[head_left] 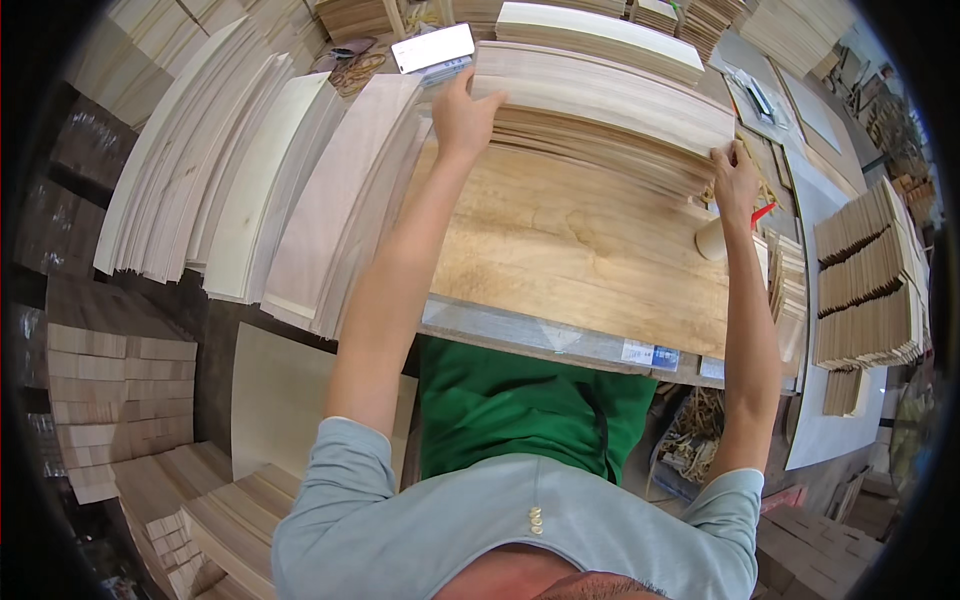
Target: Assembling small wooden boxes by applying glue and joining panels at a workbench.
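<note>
A thick stack of thin pale wood veneer sheets (pixel 610 115) lies across the far part of a wooden worktop (pixel 570 255). My left hand (pixel 462 118) grips the stack's left end, fingers curled over its top edge. At the stack's right end my right hand (pixel 735 180) presses against the sheets' edges. Both arms reach forward over the worktop.
Fanned piles of long veneer sheets (pixel 250 180) fill the left side. A white rectangular device (pixel 432 47) lies beyond my left hand. A pale roll (pixel 711 240) and a red-handled tool (pixel 762 212) sit near my right hand. Bundled short strips (pixel 865 280) stand at the right, more stacks (pixel 120 385) at lower left.
</note>
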Demonstrator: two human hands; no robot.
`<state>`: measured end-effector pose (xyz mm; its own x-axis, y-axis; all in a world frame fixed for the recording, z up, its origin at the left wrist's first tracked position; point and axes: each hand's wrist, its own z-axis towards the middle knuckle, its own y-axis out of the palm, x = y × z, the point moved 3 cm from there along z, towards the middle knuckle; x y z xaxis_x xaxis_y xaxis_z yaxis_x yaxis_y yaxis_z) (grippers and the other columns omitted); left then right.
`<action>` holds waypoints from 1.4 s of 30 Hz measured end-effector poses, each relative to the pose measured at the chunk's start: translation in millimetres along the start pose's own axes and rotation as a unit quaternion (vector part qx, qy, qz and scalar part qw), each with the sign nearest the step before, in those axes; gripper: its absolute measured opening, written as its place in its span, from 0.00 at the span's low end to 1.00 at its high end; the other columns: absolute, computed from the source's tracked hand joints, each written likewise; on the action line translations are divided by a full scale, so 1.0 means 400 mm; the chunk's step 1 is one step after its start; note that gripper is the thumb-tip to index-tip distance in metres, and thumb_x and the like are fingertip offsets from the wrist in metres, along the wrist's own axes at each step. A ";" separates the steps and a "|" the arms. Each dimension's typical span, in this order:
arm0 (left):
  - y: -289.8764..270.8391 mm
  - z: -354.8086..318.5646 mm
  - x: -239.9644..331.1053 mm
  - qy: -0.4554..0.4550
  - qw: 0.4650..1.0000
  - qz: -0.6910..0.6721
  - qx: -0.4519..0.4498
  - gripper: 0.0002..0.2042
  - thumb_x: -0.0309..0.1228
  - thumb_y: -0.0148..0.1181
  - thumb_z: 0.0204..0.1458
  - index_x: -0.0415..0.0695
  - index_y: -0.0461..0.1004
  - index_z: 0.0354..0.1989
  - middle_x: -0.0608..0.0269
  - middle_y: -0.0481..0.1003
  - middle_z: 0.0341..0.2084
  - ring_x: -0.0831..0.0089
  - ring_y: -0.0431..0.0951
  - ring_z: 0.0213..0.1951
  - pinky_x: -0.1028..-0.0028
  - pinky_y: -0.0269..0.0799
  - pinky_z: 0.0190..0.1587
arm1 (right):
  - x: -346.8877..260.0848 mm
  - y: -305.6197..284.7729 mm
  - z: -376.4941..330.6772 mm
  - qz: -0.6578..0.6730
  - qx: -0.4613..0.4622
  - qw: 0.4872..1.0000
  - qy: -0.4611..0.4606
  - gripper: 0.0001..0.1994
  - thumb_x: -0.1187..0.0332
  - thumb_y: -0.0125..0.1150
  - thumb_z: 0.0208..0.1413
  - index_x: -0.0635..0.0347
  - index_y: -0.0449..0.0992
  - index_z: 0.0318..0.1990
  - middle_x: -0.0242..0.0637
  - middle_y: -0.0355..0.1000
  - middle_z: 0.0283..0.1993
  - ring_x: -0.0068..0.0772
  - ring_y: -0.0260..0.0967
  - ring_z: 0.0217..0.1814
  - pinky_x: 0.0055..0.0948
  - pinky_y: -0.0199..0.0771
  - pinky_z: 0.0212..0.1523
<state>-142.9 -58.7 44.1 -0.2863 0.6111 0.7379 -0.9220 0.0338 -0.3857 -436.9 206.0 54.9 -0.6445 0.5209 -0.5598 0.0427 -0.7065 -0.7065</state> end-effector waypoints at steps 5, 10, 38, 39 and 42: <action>-0.140 -0.176 0.021 -0.027 0.999 -0.038 -0.012 0.27 0.28 0.67 0.42 0.34 0.69 0.53 0.50 0.74 0.47 0.66 0.75 0.46 0.71 0.69 0.49 | -0.025 -0.084 -0.199 0.045 0.023 0.996 -0.077 0.24 0.65 0.63 0.51 0.74 0.69 0.51 0.55 0.71 0.44 0.49 0.67 0.48 0.40 0.63 0.52; -0.173 -0.363 -0.071 -0.183 0.972 0.018 -0.148 0.27 0.32 0.66 0.42 0.32 0.68 0.52 0.46 0.68 0.49 0.53 0.67 0.52 0.64 0.63 0.55 | 0.047 -0.056 -0.414 0.048 -0.077 0.995 -0.028 0.27 0.68 0.64 0.50 0.73 0.66 0.55 0.57 0.68 0.51 0.52 0.63 0.54 0.40 0.61 0.56; -0.264 -0.434 -0.002 -0.030 0.886 0.150 -0.439 0.51 0.40 0.73 0.34 0.37 0.48 0.66 0.41 0.44 0.67 0.54 0.39 0.70 0.62 0.40 0.69 | 0.064 -0.157 -0.555 -0.029 -0.305 0.948 -0.091 0.43 0.69 0.67 0.44 0.64 0.49 0.67 0.52 0.46 0.70 0.52 0.39 0.74 0.42 0.44 0.70; -0.256 -0.436 -0.013 -0.016 0.875 0.149 -0.460 0.54 0.43 0.74 0.32 0.35 0.46 0.67 0.40 0.40 0.68 0.54 0.36 0.71 0.62 0.36 0.69 | 0.067 -0.145 -0.551 -0.036 -0.307 0.946 -0.093 0.44 0.67 0.68 0.44 0.65 0.49 0.67 0.53 0.46 0.70 0.52 0.39 0.74 0.42 0.43 0.70; -0.256 -0.441 -0.032 0.002 0.876 0.149 -0.458 0.55 0.47 0.73 0.32 0.33 0.46 0.66 0.40 0.41 0.68 0.54 0.37 0.70 0.61 0.35 0.69 | 0.079 -0.131 -0.540 -0.034 -0.313 0.944 -0.096 0.46 0.65 0.70 0.42 0.65 0.49 0.67 0.54 0.46 0.70 0.52 0.39 0.74 0.41 0.43 0.70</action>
<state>1.2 69.4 -23.5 -0.4772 0.7031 0.5272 -0.2091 0.4919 -0.8452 -294.6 363.1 -19.2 -0.7859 0.4161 -0.4575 0.4001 -0.2219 -0.8892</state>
